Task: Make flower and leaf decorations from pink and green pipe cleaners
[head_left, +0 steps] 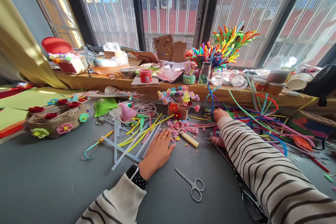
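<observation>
My left hand (pixel 158 149) lies flat on the grey table, fingers stretched over the ends of translucent glue sticks (pixel 123 152) and next to yellow pipe cleaners (pixel 136 138). My right hand (pixel 219 114) reaches into the pile of pipe cleaners (pixel 262 120) at the right; its fingers are mostly hidden, and a blue pipe cleaner (pixel 212 101) rises beside it. Between the hands lie pink fluffy scraps (pixel 181 126) and a cream-coloured tube (pixel 189 139). Small grey scissors (pixel 193 184) rest nearer to me.
A woven basket with flowers (pixel 56 119) stands at the left. Behind are a flower pot (pixel 178 109), a glass bottle (pixel 204 74) and a red jar (pixel 145 76). A glue gun (pixel 219 141) and large black scissors (pixel 249 196) lie near my right arm.
</observation>
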`<state>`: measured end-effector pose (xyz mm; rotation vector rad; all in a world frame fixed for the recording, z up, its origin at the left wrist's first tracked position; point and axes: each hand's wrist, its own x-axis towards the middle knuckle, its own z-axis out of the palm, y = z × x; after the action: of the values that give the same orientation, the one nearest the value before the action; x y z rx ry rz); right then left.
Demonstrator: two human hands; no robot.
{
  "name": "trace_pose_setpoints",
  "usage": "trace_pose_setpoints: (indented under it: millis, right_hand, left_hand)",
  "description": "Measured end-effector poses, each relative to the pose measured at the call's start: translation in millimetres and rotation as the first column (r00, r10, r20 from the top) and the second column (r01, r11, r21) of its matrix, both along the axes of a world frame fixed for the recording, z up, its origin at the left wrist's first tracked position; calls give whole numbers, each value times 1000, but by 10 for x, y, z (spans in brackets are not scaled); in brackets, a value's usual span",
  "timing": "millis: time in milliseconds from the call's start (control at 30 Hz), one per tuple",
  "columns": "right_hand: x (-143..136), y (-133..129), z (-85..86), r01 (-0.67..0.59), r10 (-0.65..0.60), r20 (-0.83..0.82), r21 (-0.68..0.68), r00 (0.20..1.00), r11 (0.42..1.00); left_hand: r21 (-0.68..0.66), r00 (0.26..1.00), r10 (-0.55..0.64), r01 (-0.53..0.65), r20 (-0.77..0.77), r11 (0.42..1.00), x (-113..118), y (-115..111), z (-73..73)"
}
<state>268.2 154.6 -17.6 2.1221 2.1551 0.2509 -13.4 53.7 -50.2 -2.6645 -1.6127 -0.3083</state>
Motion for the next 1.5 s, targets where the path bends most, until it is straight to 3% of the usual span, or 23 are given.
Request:
trace_pose_setpoints:
  millis: [300, 567, 1100, 1267, 1500]
  right_hand:
    - [76, 27, -46, -19, 19, 3, 16, 1000, 1000]
    - [134, -83, 52, -30, 30, 2, 123, 1000, 992]
    - [202, -9, -31, -166, 167, -10, 62, 986, 984]
    - [169, -64, 55, -145, 161, -80, 177, 984, 974]
    - [81, -200, 198, -91, 195, -234, 393, 952, 915]
  left_hand:
    - [-6, 1000, 2, -2, -2, 1000, 3, -6, 20]
    - [-5, 999, 0, 1, 32, 1000, -1, 9, -10]
    - [-11, 999, 14, -14, 29, 1000, 3, -10, 24]
    - [6, 1000, 15, -15, 19, 1000, -1, 4, -11]
    - [36, 1000, -3, 2, 31, 999, 11, -4, -1]
